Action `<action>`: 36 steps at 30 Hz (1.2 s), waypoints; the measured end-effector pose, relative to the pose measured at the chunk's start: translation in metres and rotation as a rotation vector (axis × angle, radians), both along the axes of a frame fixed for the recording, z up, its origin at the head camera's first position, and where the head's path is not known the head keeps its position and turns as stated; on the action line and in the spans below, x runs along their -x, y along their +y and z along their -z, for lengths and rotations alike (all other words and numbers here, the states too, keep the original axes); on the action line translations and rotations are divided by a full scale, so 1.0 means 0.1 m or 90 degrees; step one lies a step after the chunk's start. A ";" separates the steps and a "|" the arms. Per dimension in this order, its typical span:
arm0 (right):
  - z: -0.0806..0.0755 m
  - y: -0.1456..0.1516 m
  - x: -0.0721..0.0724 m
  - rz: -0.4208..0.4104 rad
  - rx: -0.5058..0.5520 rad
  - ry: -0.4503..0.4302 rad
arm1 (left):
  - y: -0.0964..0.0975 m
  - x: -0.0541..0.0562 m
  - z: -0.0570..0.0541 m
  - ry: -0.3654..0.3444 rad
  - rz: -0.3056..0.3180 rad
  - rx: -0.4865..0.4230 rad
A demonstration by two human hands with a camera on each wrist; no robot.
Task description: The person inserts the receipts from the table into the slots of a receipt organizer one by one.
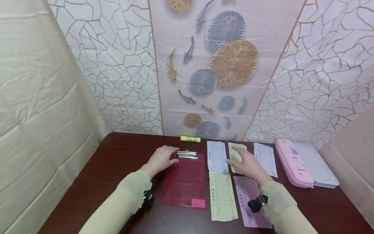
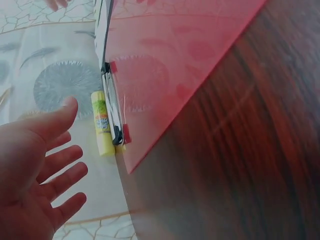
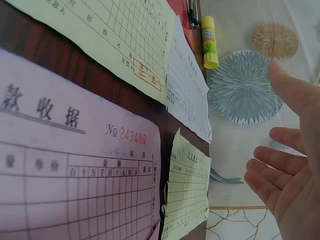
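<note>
My left hand (image 1: 160, 160) is held beside the metal clip (image 1: 186, 154) of a translucent red clipboard (image 1: 184, 182), its fingers spread and nothing in them. In the left wrist view those fingers appear apart from the clipboard and from a yellow glue stick (image 2: 103, 122). Over a small yellow receipt (image 1: 234, 150) hovers my right hand (image 1: 246, 164), also with loose, empty fingers, partly hiding it. Around it lie a white receipt (image 1: 217, 157), a second white one, a longer yellow receipt (image 1: 222, 196) and a pink receipt (image 3: 75, 175), which my right forearm partly covers.
At the table's right end lies a pink pencil case (image 1: 293, 162) with a rabbit picture, against a pale grey flat case or lid (image 1: 317, 164). A patterned curtain (image 1: 204, 65) hangs behind the dark wooden table (image 1: 117, 156). A pink rectangle (image 1: 198, 203) marks the clipboard's lower right corner.
</note>
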State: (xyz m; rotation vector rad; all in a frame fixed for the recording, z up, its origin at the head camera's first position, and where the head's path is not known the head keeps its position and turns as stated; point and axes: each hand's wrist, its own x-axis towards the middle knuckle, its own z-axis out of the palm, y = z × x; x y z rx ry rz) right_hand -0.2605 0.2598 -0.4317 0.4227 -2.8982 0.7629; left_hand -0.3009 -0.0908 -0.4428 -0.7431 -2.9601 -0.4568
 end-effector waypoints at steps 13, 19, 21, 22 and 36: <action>0.11 -0.05 0.20 0.002 0.005 -0.010 | 0.25 0.11 0.08 -0.013 0.028 -0.017; 0.10 -0.07 0.31 0.010 -0.011 -0.014 | 0.32 0.20 0.14 -0.024 0.015 -0.024; 0.08 -0.08 0.34 0.013 -0.016 -0.014 | 0.34 0.25 0.16 -0.028 0.011 -0.038; 0.08 -0.08 0.35 0.015 -0.021 -0.014 | 0.35 0.28 0.18 -0.032 0.011 -0.045; 0.13 -0.16 0.48 0.020 -0.024 -0.032 | 0.41 0.51 0.29 -0.081 0.012 -0.058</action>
